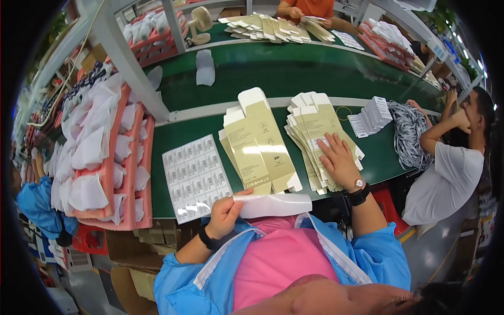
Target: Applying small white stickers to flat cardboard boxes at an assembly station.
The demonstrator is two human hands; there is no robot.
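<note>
My left hand (222,216) is closed, its fingers gripping the left end of a curled, glossy white sheet (275,206) at the table's near edge, in front of my chest. With fingers spread, my right hand (340,160) lies flat on the right stack of flattened cardboard boxes (321,122). A small white label (316,144) shows beside its fingertips, partly covered. Another stack of flattened tan boxes (257,142) lies in the middle, left of the first. Further left rests a sheet of printed labels (195,176).
Pink trays (128,173) of white-wrapped items are stacked at the left, beside a metal post (137,68). Right of the boxes are small white cards (375,113) and a heap of grey cords (409,134). A co-worker (446,168) sits at the right; another (310,8) works across the green belt (315,68).
</note>
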